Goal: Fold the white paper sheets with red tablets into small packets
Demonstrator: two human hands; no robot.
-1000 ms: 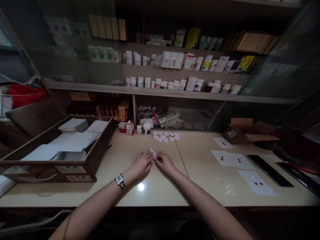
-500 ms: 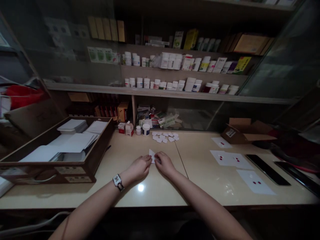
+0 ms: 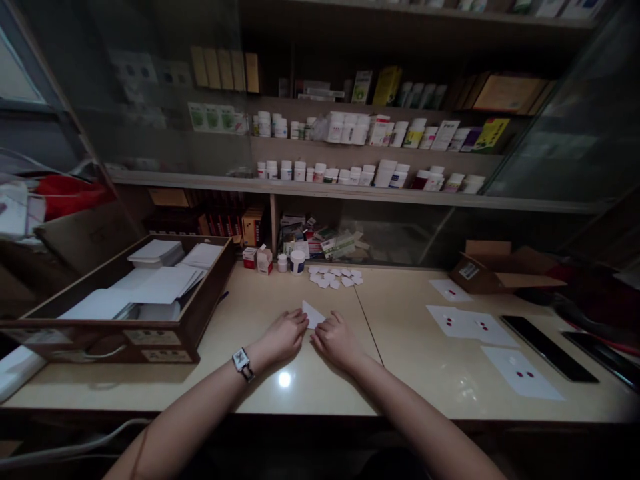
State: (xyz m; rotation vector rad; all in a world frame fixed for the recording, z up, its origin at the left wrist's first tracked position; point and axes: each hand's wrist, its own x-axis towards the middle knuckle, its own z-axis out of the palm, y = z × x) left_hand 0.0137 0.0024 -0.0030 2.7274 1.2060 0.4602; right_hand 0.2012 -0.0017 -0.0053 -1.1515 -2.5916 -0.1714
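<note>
Folded paper [image 3: 311, 313] lay on the surface [image 3: 260, 297], centrally between the two hands, its visible part a plain white triangle with the apex directed to the far side. The left hand [image 3: 284, 335] was palm-down, fingers extended, fingertips at the paper's left edge; the right hand [image 3: 339, 339] was partly curled, fingers at the lower right edge. Whether either hand gripped the paper or only pressed it could not be told. The step in hand was judged to be a fold in progress; the next move appeared to call for a steady left hand and for right fingertips set to turn and crease the loose edge. Materials were as follows. The surface was pale, smooth and glossy, with a dark straight seam right of the paper. Small white angular packets [image 3: 335, 278] lay grouped on the far side. At right, flat white sheets [image 3: 543, 389] bore round, dark red tablets [image 3: 520, 375], near a glossy black rectangular slab [image 3: 549, 348]. At left, a rigid brown drawer [image 3: 191, 340], apparently wood, contained flat paper stock [image 3: 155, 285], partly stacked and partly fanned.
</note>
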